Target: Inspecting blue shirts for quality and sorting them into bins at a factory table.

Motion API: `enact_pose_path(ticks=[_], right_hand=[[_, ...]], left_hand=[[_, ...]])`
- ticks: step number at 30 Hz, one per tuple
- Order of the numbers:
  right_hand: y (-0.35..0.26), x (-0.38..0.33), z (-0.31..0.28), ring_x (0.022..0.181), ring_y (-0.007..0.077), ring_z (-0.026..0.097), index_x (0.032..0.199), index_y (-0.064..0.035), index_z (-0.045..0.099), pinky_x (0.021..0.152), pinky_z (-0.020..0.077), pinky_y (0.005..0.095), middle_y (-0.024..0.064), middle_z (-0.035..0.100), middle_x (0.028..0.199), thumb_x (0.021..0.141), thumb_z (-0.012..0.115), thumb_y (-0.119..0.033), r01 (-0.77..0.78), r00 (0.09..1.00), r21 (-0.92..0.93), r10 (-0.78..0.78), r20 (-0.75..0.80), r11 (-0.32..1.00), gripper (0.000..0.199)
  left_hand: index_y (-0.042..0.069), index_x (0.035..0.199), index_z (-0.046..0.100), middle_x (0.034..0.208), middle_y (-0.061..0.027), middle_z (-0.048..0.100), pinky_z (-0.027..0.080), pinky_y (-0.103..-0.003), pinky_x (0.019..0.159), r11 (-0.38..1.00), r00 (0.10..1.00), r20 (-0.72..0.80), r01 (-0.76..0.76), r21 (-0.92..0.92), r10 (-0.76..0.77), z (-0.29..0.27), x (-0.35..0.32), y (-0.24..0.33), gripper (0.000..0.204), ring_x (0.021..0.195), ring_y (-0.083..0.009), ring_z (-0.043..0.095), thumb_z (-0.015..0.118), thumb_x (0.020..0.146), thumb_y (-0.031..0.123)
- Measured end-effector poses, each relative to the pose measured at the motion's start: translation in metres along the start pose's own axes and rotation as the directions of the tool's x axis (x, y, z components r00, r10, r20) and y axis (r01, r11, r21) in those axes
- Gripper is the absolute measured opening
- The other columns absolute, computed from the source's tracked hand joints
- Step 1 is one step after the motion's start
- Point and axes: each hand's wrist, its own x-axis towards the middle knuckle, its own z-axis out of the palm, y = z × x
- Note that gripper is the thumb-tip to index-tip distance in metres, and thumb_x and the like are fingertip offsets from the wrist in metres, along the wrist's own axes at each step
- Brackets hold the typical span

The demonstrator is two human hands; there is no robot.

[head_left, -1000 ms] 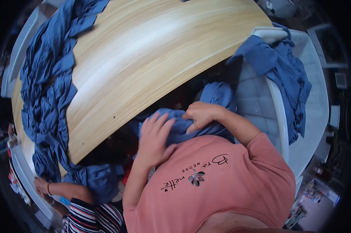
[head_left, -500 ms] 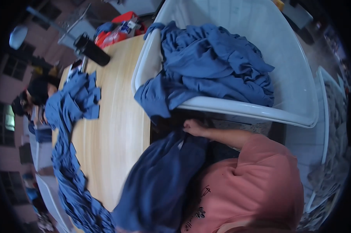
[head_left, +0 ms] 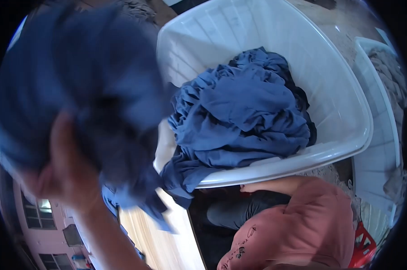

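Blue garment lifted clear of the white plastic laundry basket (head_left: pixel 347 135).

The left hand (head_left: pixel 66 173), blurred and close to the lens, now grips a dark blue cloth garment (head_left: pixel 73 85), which half a second ago hung low at the person's lap. The right hand (head_left: pixel 248 188) reaches under the basket rim; its fingers cannot be made out. The heap of blue garments (head_left: pixel 244 117) remains in the basket, one draped over the near rim toward the wooden table (head_left: pixel 154 238).

A dark blue garment (head_left: pixel 91 85) is seen bunched and blurred, lifted high and close at the left, its lower folds hanging loose. It is gripped from beneath, with crumpled cloth draped across the top and trailing down to a ragged edge.
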Motion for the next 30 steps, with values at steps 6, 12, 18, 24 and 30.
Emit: enact_pose_path(ticks=[6,12,18,24,30], right_hand=[[-0.011,-0.031,-0.005,0.072,0.0349,0.065,0.087,-0.0017,0.065,0.069,0.0502,0.0476,0.0194,0.068,0.079,0.080,0.061,-0.021,0.088,0.996,0.000,-0.088,-0.001,0.996,0.021],[-0.057,-0.067,-0.019,0.086,0.0359,0.061,0.084,-0.0015,0.064,0.072,0.0510,0.0461,0.0165,0.067,0.081,0.078,0.066,-0.023,0.374,0.917,-0.351,-0.399,0.001,0.858,0.022],[-0.117,-0.089,-0.010,0.087,0.0327,0.061,0.084,-0.0026,0.064,0.075,0.0509,0.0454,0.0129,0.067,0.084,0.079,0.068,-0.023,0.477,0.864,-0.406,-0.501,0.054,0.780,0.021],[-0.146,-0.141,-0.003,0.087,0.0321,0.061,0.090,-0.0044,0.061,0.073,0.0493,0.0441,0.0123,0.065,0.090,0.083,0.065,-0.024,0.521,0.839,-0.594,-0.495,0.226,0.613,0.021],[-0.176,-0.193,-0.021,0.101,0.0315,0.058,0.106,-0.0036,0.059,0.084,0.0458,0.0418,0.0134,0.057,0.114,0.074,0.073,-0.012,0.336,0.617,-0.659,-0.686,-0.386,0.673,0.036]], left_hand=[[0.003,0.137,0.044,0.137,-0.0159,0.051,0.039,-0.043,0.107,0.960,0.983,0.101,0.170,-0.224,-0.150,0.041,-0.062,0.031,0.066,0.130,-0.0334,0.046,0.073,0.078,0.003],[0.001,0.128,0.051,0.129,-0.0214,0.053,0.039,-0.045,0.103,0.583,0.490,0.568,0.812,-0.022,-0.661,0.029,-0.276,0.066,0.062,0.121,-0.0398,0.048,0.079,0.074,0.013],[0.013,0.148,0.029,0.153,-0.0205,0.026,0.028,-0.062,0.106,0.414,0.029,0.765,0.854,0.315,-0.643,0.018,-0.399,0.179,0.093,0.139,-0.0419,0.026,0.080,0.070,0.014],[0.018,0.144,0.036,0.153,-0.0133,0.029,0.024,-0.068,0.103,0.390,0.114,0.635,0.866,0.314,-0.764,0.027,-0.438,0.208,0.086,0.141,-0.0369,0.027,0.073,0.068,0.002],[0.017,0.142,0.040,0.151,-0.0110,0.034,0.024,-0.066,0.106,0.320,0.081,0.635,0.908,0.271,-0.768,0.018,-0.427,0.201,0.086,0.140,-0.0353,0.028,0.076,0.065,0.005]])
